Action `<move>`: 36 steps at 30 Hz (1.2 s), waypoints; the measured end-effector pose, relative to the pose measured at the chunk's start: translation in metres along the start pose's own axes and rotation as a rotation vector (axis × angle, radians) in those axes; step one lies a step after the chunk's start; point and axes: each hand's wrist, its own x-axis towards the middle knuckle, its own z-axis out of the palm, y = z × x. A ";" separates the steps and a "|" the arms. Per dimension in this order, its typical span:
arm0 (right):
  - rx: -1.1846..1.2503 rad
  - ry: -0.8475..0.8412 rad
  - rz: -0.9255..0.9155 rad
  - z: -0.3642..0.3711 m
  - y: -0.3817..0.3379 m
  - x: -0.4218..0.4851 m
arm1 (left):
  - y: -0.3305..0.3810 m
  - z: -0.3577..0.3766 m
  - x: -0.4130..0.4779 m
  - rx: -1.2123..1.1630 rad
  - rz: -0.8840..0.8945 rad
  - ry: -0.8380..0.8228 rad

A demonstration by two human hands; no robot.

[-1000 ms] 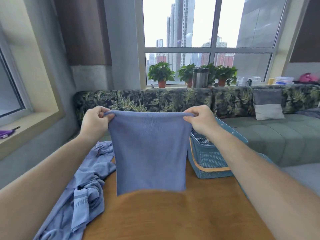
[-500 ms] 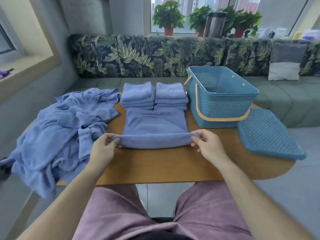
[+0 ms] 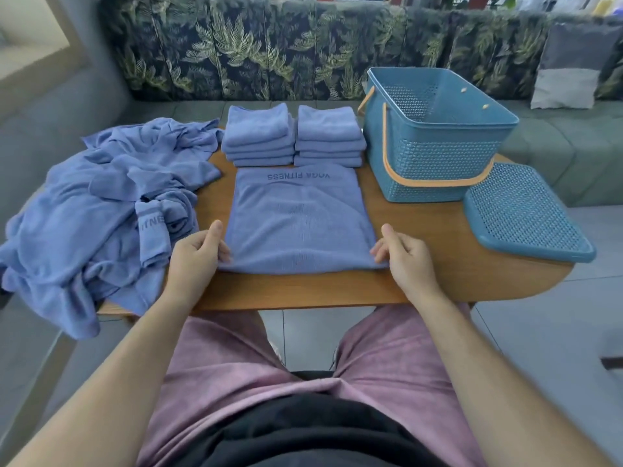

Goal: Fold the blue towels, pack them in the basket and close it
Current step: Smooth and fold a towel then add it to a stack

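Nearest the camera, pink shorts (image 3: 387,358) are covering the person's lap, with both bare forearms reaching forward over them to the table (image 3: 303,288). At the table's near edge, left hand (image 3: 195,254) is gripping the near-left corner of the flat towel (image 3: 298,224): fingers curling in onto the cloth, thumb pointing up along the towel's left edge. Right hand (image 3: 404,257) is doing the mirror job on the near-right corner, fingers curling onto the fabric, thumb sticking up just beside the right edge.

Flat towel is lying spread on the wood between the hands, mid-table, with dark lettering running upside down along its far edge. To its left, a heap of unfolded towels (image 3: 101,203) is sprawling over the table's left end and hanging off the near-left side.

Beyond the flat towel, two piles of folded towels are sitting side by side: left stack (image 3: 258,136) and right stack (image 3: 328,136). Right stack is sitting just beside the basket (image 3: 431,156).

Basket is standing upright at far right, top open, orange handle hanging down across its front wall. Lid (image 3: 526,214) is lying flat on the table's right end, just beside the basket on its near side.

Farthest back, a leaf-print sofa (image 3: 236,45) is running the full width, with a grey cushion (image 3: 569,69) leaning on its right.
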 end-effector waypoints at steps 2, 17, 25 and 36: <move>-0.174 0.008 -0.141 0.000 0.003 0.000 | 0.001 0.000 -0.003 0.137 0.094 -0.045; -0.974 -0.517 -0.266 0.019 -0.031 -0.028 | 0.011 0.031 -0.017 0.878 0.611 -0.193; -0.944 -0.465 -0.263 0.054 -0.026 -0.006 | 0.016 0.066 0.003 0.797 0.451 -0.379; -0.964 -0.533 -0.211 0.043 -0.023 0.007 | 0.016 0.065 -0.014 0.879 0.279 -0.467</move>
